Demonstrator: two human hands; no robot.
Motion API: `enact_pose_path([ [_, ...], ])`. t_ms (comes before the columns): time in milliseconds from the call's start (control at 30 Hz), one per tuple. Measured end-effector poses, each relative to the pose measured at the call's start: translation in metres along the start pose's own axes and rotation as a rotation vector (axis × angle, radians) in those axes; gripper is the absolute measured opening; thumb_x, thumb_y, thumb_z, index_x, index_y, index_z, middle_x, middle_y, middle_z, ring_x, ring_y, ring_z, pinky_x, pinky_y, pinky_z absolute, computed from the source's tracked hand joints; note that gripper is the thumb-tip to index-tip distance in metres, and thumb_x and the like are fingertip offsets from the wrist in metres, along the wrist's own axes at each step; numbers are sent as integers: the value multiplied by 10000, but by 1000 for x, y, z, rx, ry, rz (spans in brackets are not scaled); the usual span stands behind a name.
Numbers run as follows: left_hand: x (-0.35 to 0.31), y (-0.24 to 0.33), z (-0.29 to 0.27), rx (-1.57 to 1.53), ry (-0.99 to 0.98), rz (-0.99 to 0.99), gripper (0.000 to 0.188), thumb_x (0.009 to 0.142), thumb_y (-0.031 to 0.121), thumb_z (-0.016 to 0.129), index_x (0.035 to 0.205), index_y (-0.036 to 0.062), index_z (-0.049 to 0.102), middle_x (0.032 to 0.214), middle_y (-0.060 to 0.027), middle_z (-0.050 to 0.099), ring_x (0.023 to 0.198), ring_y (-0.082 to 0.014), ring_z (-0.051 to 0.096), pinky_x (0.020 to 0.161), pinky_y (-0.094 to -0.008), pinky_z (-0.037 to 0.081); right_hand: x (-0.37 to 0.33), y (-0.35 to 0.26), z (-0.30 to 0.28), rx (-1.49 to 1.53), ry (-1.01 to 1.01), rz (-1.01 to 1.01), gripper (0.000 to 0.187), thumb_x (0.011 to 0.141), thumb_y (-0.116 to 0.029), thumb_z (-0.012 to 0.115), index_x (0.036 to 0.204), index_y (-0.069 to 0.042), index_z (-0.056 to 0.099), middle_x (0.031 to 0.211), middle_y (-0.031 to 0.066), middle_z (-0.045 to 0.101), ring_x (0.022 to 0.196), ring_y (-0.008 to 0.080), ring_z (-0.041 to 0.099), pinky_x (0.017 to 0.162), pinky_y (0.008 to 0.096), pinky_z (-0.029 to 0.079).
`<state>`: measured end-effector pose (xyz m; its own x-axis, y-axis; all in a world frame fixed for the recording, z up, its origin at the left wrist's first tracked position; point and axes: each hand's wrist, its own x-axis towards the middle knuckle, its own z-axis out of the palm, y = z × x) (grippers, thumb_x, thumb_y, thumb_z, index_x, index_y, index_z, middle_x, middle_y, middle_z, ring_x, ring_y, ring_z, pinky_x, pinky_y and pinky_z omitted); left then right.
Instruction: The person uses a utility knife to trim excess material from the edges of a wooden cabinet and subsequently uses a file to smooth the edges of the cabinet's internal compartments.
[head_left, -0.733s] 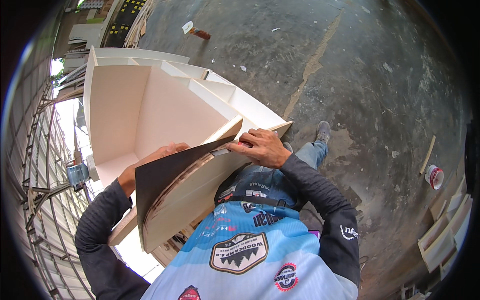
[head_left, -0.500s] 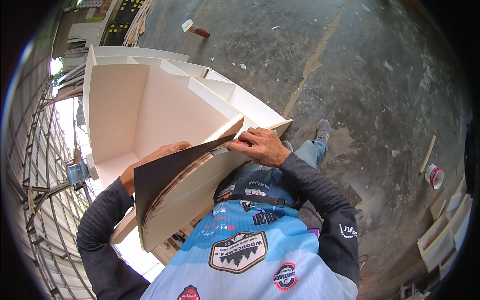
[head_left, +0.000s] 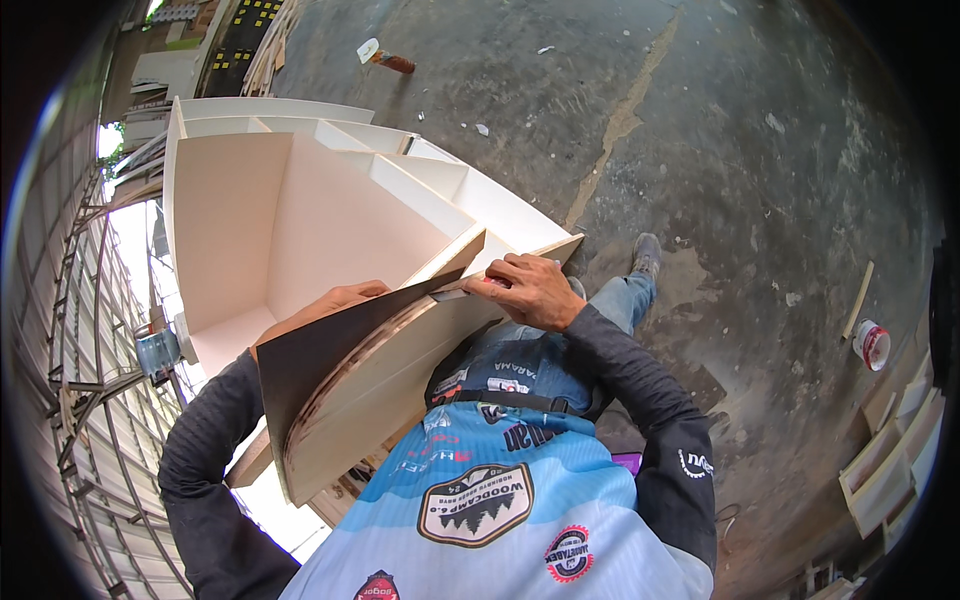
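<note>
A thin dark sheet [head_left: 330, 345] stands along the curved edge of a pale wooden panel [head_left: 400, 385] in front of me. Brown smears run along that curve. My left hand [head_left: 335, 305] is behind the sheet, holding it near its upper edge; its thumb and part of its palm are hidden. Near the sheet's right end, my right hand [head_left: 535, 292] is closed on a flat-bladed tool [head_left: 495, 282] with red on its handle. Its grey blade lies against the edge where sheet and panel meet. Most of the handle is inside my fingers.
Beyond my hands stands a large white cabinet [head_left: 360, 215] with open compartments. A brown bottle [head_left: 393, 63] lies on the concrete floor [head_left: 760, 190] at the far side. To the right are a wooden strip [head_left: 858, 300], a red-and-white tub [head_left: 872, 345] and stacked boards [head_left: 890, 465].
The dark sheet's left end has shifted a little left and down. The blade in my right hand has slid slightly to the right along the edge. My left hand stays behind the sheet.
</note>
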<state>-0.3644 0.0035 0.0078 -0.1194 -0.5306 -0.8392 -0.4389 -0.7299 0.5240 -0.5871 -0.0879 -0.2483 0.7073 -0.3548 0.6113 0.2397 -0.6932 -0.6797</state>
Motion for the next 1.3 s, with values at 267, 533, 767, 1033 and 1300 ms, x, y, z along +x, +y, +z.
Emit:
enact_pose_path([
  [267, 0, 1, 0, 223, -13, 62, 416, 1023, 255, 581, 1353, 1, 591, 1327, -84, 594, 1254, -180, 535, 1071, -293, 390, -1, -3, -4, 37, 20, 30, 533, 827, -97, 672, 1329, -266, 608, 880, 15, 605, 776, 204, 627, 662, 341, 534],
  [533, -67, 12, -13, -141, 399, -131, 489, 1051, 237, 540, 1504, 68, 464, 1587, -88, 413, 1436, -222, 410, 1209, -337, 257, -6, -4, 2, 55, 49, 61, 482, 819, -92, 670, 1279, -224, 619, 862, 23, 598, 781, 210, 627, 665, 351, 530],
  [767, -189, 7, -62, -9, 1036, 153, 441, 1076, 241, 483, 1494, 99, 485, 1481, -61, 536, 1204, -119, 597, 921, -295, 561, -8, -4, -12, 260, 208, 182, 460, 792, 40, 664, 1229, -105, 659, 839, 82, 635, 697, 243, 629, 615, 357, 514],
  [1033, -161, -50, -76, -182, 971, 461, 411, 1030, 277, 545, 1399, 96, 537, 1352, -126, 593, 1099, -147, 631, 808, -232, 570, 14, -4, 2, 678, 456, 545, 337, 942, 32, 605, 1279, 12, 617, 808, 48, 608, 672, 111, 539, 615, 255, 443],
  [1300, -51, -34, -22, -554, 244, 530, 328, 999, 340, 573, 1256, 138, 603, 1349, -248, 558, 1264, -375, 563, 909, -403, 585, -1, -6, 16, 733, 565, 668, 366, 1001, -36, 588, 1366, -5, 584, 830, -9, 607, 693, 43, 488, 606, 205, 399],
])
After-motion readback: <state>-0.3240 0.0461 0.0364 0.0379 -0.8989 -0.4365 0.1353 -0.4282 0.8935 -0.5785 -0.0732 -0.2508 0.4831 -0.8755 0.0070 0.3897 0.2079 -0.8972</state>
